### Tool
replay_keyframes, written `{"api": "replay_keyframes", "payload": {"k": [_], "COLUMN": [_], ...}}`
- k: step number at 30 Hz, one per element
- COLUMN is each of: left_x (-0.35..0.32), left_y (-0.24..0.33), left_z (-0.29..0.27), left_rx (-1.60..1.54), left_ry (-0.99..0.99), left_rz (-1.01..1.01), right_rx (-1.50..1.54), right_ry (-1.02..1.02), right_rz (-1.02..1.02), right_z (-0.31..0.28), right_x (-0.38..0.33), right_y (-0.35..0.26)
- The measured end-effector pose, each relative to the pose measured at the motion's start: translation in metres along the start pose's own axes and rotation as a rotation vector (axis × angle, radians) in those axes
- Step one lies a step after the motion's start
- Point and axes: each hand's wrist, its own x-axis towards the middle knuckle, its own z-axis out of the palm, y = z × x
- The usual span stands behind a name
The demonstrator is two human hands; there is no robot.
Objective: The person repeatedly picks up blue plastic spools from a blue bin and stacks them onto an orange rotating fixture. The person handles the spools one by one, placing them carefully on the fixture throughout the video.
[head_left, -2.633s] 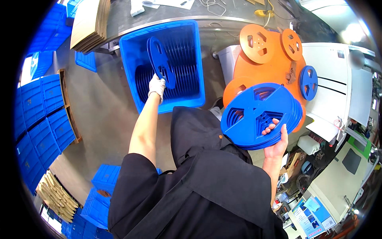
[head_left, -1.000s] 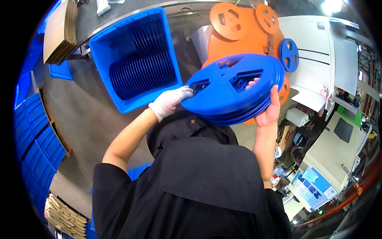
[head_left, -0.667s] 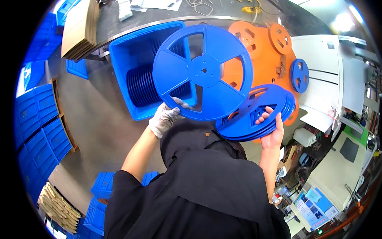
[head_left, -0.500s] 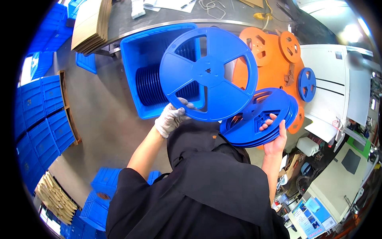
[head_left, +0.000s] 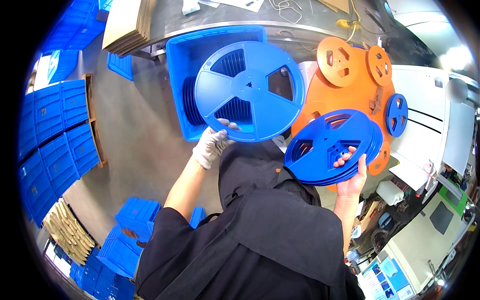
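My left hand (head_left: 214, 145), in a white glove, grips the lower rim of a blue plastic reel (head_left: 279, 116) with cut-out windows. This reel is held up in front of a blue bin (head_left: 175, 65). Through its openings and past its left edge, a row of upright blue reels (head_left: 190, 100) shows inside the bin. My bare right hand (head_left: 354, 172) is closed around the right side of a stack of blue reels (head_left: 320, 162), its fingers curled over the top one near a window. The stack lies tilted, apart from the single reel.
Right of the bin stands an orange round table-like rack (head_left: 345, 95) bearing orange reels (head_left: 336, 61) and a small blue reel (head_left: 396, 115). A metal workbench (head_left: 225, 15) runs along the far side, with cardboard sheets (head_left: 127, 25). Blue crates (head_left: 60, 110) are stacked at left.
The single reel in my left hand has moved left and lower toward the bin. My right hand keeps its hold on the stack. The whole view has shifted slightly.
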Motion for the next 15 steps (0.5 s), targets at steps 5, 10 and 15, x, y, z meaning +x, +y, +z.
{"api": "replay_keyframes", "payload": {"k": [5,10,15], "left_x": [0.004,0.028,0.075], "left_y": [0.005,0.011,0.024], "left_z": [-0.023,-0.027,-0.051], "left_rx": [0.15,0.488,0.766], "left_ry": [0.233,0.693,0.806], "left_rz": [0.095,0.138,0.112], "right_rx": [0.005,0.004,-0.01], "right_ry": [-0.015,-0.001,0.017], "right_rz": [0.012,0.012,0.001], "right_z": [-0.003,-0.004,-0.006], "right_x": [0.001,-0.001,-0.004], "right_y": [0.001,0.005,0.006]}}
